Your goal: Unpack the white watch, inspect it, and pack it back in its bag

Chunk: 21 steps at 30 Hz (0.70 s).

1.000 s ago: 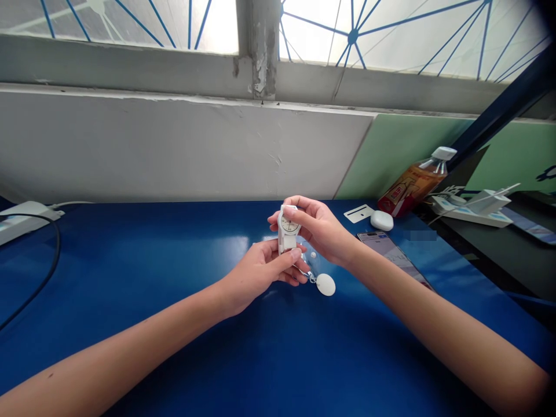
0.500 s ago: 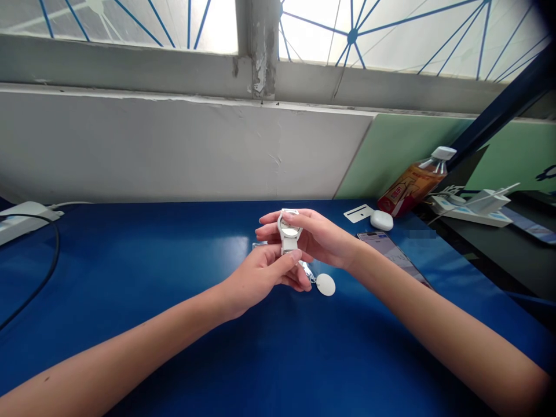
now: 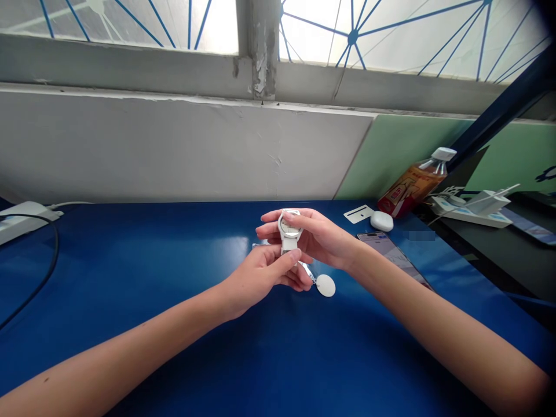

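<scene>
Between my two hands is a white wristwatch (image 3: 290, 227) with a round face, held a little above the blue table. My left hand (image 3: 264, 269) grips the lower strap, its thumb pressed on the band. My right hand (image 3: 319, 231) closes round the case from the right, with the thumb lying at the top of the face. A round white tag (image 3: 325, 285) on a small chain lies on the table just beyond my left fingertips. Something clear and shiny lies partly hidden behind my hands, and I cannot make out what it is.
To the right on the blue table (image 3: 174, 347) are a white card (image 3: 358, 214), a white earbud case (image 3: 382, 220) and a phone (image 3: 391, 255) partly under my right forearm. A drink bottle (image 3: 412, 184) leans behind them. Power strips (image 3: 473, 211) and a black cable (image 3: 56, 249) lie at the sides.
The watch has tilted slightly, so its face shows more clearly with less glare. Both hands keep nearly the same place and grip.
</scene>
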### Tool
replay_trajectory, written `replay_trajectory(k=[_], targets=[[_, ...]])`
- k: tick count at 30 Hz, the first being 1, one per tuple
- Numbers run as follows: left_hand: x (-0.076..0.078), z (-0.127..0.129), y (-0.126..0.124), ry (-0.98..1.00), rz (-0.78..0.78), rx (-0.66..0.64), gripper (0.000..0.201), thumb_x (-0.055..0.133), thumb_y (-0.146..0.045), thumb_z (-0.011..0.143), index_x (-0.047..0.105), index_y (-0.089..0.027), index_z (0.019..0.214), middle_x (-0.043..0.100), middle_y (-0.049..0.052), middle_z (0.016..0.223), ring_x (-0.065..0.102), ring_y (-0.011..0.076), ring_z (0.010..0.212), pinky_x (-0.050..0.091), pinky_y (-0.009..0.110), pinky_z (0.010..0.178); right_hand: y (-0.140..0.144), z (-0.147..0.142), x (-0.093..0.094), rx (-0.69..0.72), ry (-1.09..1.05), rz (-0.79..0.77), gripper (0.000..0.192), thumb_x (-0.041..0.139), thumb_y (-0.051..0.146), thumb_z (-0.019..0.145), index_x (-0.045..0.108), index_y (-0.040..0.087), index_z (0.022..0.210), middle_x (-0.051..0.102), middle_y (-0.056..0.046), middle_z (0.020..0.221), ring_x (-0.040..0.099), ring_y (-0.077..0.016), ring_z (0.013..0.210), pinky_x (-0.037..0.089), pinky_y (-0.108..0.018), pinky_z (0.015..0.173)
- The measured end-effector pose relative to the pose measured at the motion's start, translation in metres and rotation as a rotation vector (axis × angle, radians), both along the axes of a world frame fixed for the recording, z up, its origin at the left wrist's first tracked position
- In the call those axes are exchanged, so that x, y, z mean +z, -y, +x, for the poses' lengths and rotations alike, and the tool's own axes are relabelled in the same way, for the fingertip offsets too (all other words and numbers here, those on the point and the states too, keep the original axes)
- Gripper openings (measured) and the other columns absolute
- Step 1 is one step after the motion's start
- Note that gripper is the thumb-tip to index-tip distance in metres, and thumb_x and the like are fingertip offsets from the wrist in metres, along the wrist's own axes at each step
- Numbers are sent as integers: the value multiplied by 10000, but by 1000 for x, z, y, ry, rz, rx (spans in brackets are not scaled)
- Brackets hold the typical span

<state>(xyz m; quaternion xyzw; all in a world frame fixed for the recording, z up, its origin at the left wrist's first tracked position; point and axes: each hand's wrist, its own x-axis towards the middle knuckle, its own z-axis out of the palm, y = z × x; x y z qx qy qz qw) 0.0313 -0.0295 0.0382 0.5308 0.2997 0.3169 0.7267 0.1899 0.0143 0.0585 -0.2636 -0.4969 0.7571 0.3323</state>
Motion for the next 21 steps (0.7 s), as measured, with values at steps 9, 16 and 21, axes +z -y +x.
replay_trajectory(k=[9, 16, 21], targets=[[-4, 1, 0, 29, -49, 19, 337, 510, -403, 967, 638, -92, 987, 689, 66, 785, 666, 159, 750, 536, 316, 772, 0, 1, 7, 22, -66, -82, 346, 378, 315, 976, 647, 168, 1135, 722, -91, 1080, 675, -209, 956, 522, -252, 625], [0, 2, 0, 6, -29, 143, 385, 543, -441, 945, 630, -79, 1041, 722, 132, 955, 696, 230, 912, 536, 389, 883, -1, 4, 15, -66, -22, 30, 310, 409, 307, 957, 672, 192, 1073, 738, -67, 1043, 646, -234, 1041, 521, -347, 804], [3, 1, 1, -61, 159, 218, 351, 531, -401, 958, 615, -112, 1139, 701, 115, 1080, 656, 244, 1052, 508, 392, 945, 1, 6, 19, -116, 64, 204, 269, 482, 307, 940, 672, 172, 1075, 724, -92, 1060, 659, -234, 986, 501, -392, 882]])
